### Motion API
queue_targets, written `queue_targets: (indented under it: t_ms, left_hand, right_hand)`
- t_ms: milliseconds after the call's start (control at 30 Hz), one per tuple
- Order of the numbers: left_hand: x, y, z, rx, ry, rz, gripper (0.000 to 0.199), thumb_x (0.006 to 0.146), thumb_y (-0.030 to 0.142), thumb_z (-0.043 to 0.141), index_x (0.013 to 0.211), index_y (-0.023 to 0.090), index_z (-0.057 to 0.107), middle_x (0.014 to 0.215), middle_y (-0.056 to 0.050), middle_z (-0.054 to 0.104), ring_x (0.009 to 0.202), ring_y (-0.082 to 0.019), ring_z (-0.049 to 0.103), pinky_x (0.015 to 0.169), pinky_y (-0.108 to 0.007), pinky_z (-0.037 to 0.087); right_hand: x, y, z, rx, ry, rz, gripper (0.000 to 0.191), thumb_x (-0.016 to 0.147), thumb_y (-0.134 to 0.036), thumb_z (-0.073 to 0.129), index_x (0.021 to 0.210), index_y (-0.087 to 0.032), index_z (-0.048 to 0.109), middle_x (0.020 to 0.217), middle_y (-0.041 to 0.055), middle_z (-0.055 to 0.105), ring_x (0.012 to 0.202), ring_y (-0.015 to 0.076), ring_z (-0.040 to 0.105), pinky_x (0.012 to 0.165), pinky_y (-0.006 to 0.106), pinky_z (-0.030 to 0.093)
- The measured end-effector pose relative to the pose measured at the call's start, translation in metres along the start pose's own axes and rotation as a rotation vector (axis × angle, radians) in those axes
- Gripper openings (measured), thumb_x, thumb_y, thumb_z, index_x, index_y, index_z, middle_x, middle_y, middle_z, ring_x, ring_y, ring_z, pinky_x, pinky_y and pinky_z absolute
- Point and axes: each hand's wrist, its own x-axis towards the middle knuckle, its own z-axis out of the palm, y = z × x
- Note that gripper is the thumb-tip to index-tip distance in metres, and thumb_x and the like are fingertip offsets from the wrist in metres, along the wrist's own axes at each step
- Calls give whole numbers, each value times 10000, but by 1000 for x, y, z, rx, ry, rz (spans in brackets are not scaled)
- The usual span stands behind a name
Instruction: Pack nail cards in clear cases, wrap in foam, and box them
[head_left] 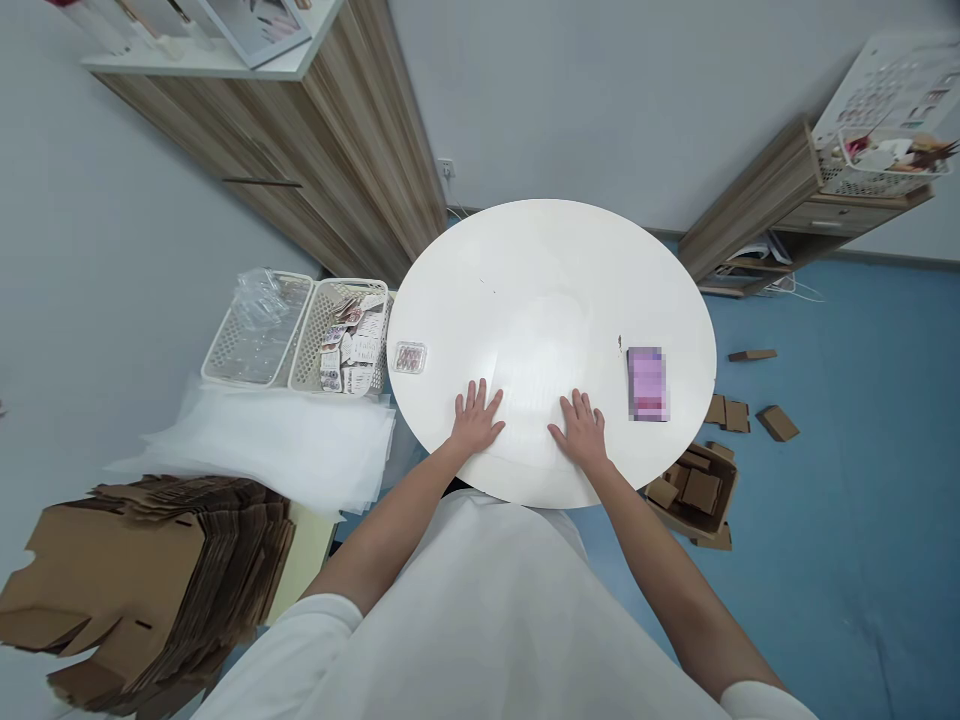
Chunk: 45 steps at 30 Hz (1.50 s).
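Note:
My left hand (475, 421) lies flat on the white round table (555, 290), near its front edge, fingers spread and holding nothing. To its right, my right hand (581, 431) rests palm down on the same tabletop, its fingers apart and nothing in them. A small clear case (410, 358) with reddish pieces inside sits at the table's left edge, up and left of my left hand. On the right side of the table lies a purple box (646, 384), nearest to my right hand but not touched by it.
Left of the table stand a basket of clear plastic (255, 330) and a basket of printed cards (352, 340). Below them are white translucent sheets (277, 440) and stacked flat cardboard (150, 580). A bin of small brown boxes (694, 490) stands on the floor at right.

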Motion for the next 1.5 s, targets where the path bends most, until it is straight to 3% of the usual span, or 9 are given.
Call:
queue_targets:
  t_ms: [400,500,600,667,767,867,1067,1267,1500]
  left_hand:
    - [-4,-5,-3,-150,94,-52,622,806,447,406,1355,244,195,1454,-96,24,1318,-303,-5,1004,-538,106]
    - [-4,-36,-13,-216,260,-240,640,816,465,377,1361,199,173,1451,-116,8,1319,-301,-2,1014,-522,119]
    - [3,-86,-26,-293,406,-454,701,811,445,398,1365,118,120,1442,-156,33,1319,-292,36,1038,-465,150]
    - [8,-118,-34,-357,402,-501,702,811,417,408,1361,92,118,1437,-166,57,1316,-293,66,1049,-437,158]
    - [16,-146,-42,-394,270,-464,616,805,373,423,1335,125,230,1428,-148,133,1303,-318,116,1036,-466,172]
    - [17,-143,-41,-375,236,-426,536,789,349,451,1280,157,352,1386,-131,251,1282,-326,170,1028,-481,170]
    - [-2,-104,-27,-482,280,-371,384,801,328,445,1161,210,505,1266,-104,365,1180,-273,339,975,-434,297]
    - [-11,-102,-18,-838,371,-556,427,817,296,442,1231,192,414,1188,-91,473,1019,-170,500,867,-318,425]
    - [-14,-107,-18,-1077,370,-649,338,804,270,448,1115,169,532,1151,-69,559,1030,-162,529,910,-316,404]
  right_hand:
    - [3,-11,-11,137,107,-18,558,801,-453,386,1276,-167,328,1424,155,161,1305,309,114,966,498,177]
    - [16,-40,-17,288,141,-95,525,802,-414,404,1265,-176,339,1416,138,197,1304,298,135,968,493,202]
    - [37,-79,-22,502,68,-180,534,789,-391,434,1274,-192,333,1399,109,250,1291,262,200,988,456,242]
    - [51,-103,-23,665,-27,-230,549,781,-383,452,1286,-216,319,1377,78,303,1268,223,264,1005,414,266]
    - [66,-127,-23,860,-202,-236,567,757,-379,495,1284,-247,331,1355,47,347,1232,199,331,1008,390,291]
    - [75,-141,-20,1050,-351,-188,583,731,-379,536,1273,-272,352,1355,31,350,1224,197,348,992,385,322]
    - [87,-163,-18,1345,-508,-2,616,700,-315,572,1275,-247,360,1372,47,330,1236,204,343,974,364,350]
    - [97,-175,-13,1365,-491,62,605,686,-215,543,1266,-241,373,1338,43,387,1177,197,423,945,351,391]
    - [98,-176,-3,1223,-445,-19,557,705,-198,489,1253,-235,395,1289,38,451,1139,181,464,876,330,452]
